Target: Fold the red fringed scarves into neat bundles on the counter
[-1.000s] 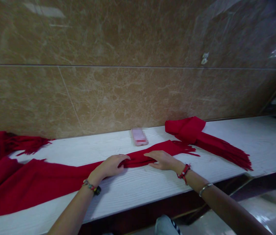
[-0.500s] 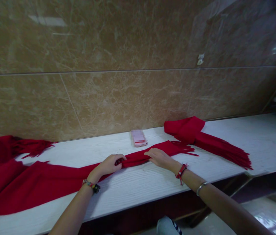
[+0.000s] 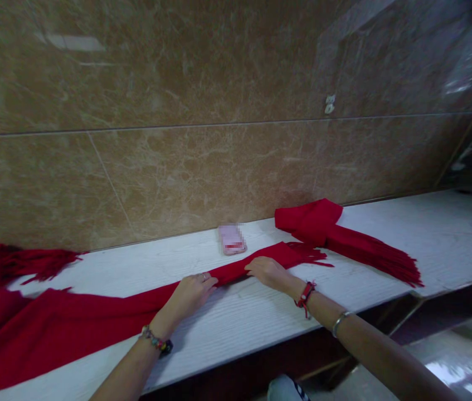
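A long red scarf (image 3: pixel 93 320) lies along the white tabletop, spread wide on the left and gathered into a narrow strip towards its fringed right end. My left hand (image 3: pixel 191 295) is closed on the near edge of that strip, with a ring on one finger. A short way to the right, my right hand (image 3: pixel 271 273) pinches the same strip close to the fringe. Between the two hands the cloth looks folded over lengthwise. The fingertips are partly hidden against the fabric. At the far left, a fringed red end (image 3: pixel 43 262) lies by the wall; whether it belongs to this scarf I cannot tell.
Just beyond the strip lies a pink phone-like object (image 3: pixel 232 240), partly blurred. A second red scarf (image 3: pixel 311 223), folded over, rests at the right with its fringe towards the front edge. A brown marble-patterned wall (image 3: pixel 202 172) borders the white table (image 3: pixel 440 228) at the back.
My left hand's fingers have closed down from a curled, gapped hold onto the scarf's edge. The strip between the hands looks smoother. The right hand keeps its place, and the view has shifted slightly.
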Motion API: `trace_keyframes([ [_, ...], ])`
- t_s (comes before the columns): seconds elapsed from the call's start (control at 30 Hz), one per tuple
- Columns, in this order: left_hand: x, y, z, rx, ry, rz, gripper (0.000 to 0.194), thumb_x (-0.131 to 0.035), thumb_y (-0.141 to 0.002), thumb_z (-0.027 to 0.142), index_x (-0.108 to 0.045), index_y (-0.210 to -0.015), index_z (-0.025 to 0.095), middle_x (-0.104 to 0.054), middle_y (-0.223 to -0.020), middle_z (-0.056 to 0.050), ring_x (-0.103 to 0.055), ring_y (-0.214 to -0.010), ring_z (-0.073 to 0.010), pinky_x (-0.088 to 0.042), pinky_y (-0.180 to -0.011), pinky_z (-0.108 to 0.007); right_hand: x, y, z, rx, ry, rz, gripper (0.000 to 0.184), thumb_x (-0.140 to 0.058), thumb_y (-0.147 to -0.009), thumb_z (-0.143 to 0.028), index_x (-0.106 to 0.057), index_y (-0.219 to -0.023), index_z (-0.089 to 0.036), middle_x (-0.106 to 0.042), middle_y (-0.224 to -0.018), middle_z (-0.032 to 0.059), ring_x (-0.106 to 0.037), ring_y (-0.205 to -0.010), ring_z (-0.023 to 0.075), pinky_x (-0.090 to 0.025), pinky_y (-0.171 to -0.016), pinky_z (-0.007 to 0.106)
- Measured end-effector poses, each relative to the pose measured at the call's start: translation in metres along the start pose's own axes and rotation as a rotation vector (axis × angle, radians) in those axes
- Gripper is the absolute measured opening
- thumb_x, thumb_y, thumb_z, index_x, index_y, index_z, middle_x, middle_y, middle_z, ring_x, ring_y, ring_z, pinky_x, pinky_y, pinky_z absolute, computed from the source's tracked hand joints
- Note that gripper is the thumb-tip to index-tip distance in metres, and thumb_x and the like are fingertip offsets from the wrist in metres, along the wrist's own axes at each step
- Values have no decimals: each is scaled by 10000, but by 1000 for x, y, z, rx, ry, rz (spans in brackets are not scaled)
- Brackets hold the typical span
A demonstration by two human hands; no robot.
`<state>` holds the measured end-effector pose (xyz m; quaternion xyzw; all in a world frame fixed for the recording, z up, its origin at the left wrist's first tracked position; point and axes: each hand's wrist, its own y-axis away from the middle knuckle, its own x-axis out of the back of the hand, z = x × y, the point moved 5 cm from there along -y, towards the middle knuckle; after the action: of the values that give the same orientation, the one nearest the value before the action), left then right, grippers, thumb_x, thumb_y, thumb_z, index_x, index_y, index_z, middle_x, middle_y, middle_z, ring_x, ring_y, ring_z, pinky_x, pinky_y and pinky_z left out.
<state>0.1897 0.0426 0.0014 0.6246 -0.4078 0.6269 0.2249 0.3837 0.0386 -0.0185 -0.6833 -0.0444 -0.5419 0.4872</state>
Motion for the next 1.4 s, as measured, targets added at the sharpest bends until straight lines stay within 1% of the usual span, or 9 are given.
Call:
trace_keyframes([
  [0.23, -1, -1, 7, -86, -70, 13, 247, -354, -876, 181, -597, -835, 167, -626, -749, -42, -590, -686, -155, -445, -615, -248, 4, -9, -20, 87, 83, -44, 159, -498, -840, -250, -596, -928, -162, -619, -912, 81, -539, -862, 165, -410, -767, 309],
  [0.37, -2, -1, 5, -82, -59, 23, 252, -356, -881, 197, -604, -850, 163, -636, -759, -49, -598, -710, -151, -448, -638, -244, -4, -10, -30, 172, 129, -136, 166, -433, -868, -162, -598, -872, -147, -615, -772, 59, -542, -757, 145, -402, -701, 285],
  [0.43, -5, -1, 1, -55, -58, 19, 246, -364, -882, 210, -605, -884, 163, -647, -770, -52, -607, -719, -156, -453, -648, -250, -6, -9, -28, 160, 132, -148, 181, -419, -874, -155, -599, -859, -137, -613, -730, 59, -546, -714, 139, -399, -683, 281],
  [0.67, -9, -4, -4, -7, -30, -4, 246, -361, -887, 201, -598, -938, 160, -668, -835, -67, -622, -767, -178, -465, -679, -281, -8, -6, -20, 109, 133, -147, 187, -411, -872, -140, -590, -926, -128, -637, -795, 77, -559, -749, 145, -390, -720, 294],
  [0.77, -7, -3, -3, 7, -20, -2, 247, -354, -890, 213, -597, -899, 163, -663, -808, -59, -617, -752, -173, -462, -676, -279, -6, -11, -25, 110, 137, -157, 182, -444, -860, -173, -568, -987, -133, -633, -833, 71, -550, -792, 160, -379, -740, 312],
  [0.9, -7, -2, -3, 27, -16, -4, 250, -349, -889, 221, -587, -835, 164, -650, -760, -52, -605, -695, -163, -449, -640, -263, -2, -26, -44, 29, 110, -130, 271, -538, -811, -289, -530, -1041, -144, -599, -938, 80, -509, -899, 188, -366, -762, 319],
  [1.07, -10, -2, -6, 23, -3, 2, 231, -363, -884, 220, -584, -841, 165, -647, -751, -48, -599, -684, -155, -440, -633, -250, -15, -39, -58, -43, 121, -160, 72, -492, -828, -154, -559, -855, -151, -585, -803, 41, -499, -788, 176, -359, -697, 298],
  [1.23, -2, -3, 2, -34, 24, 30, 197, -440, -855, 284, -564, -968, 181, -639, -863, -53, -587, -785, -165, -445, -685, -263, -23, -33, -52, -55, 70, -113, 128, -464, -832, -107, -569, -764, -137, -584, -737, 39, -490, -725, 168, -351, -679, 293],
  [1.4, 2, -4, 7, -64, -6, 51, 166, -439, -854, 240, -578, -921, 179, -616, -839, -44, -571, -740, -149, -438, -652, -250, -19, -30, -51, -23, 52, -66, 154, -447, -843, -105, -580, -768, -132, -585, -712, 39, -486, -704, 161, -351, -670, 290],
])
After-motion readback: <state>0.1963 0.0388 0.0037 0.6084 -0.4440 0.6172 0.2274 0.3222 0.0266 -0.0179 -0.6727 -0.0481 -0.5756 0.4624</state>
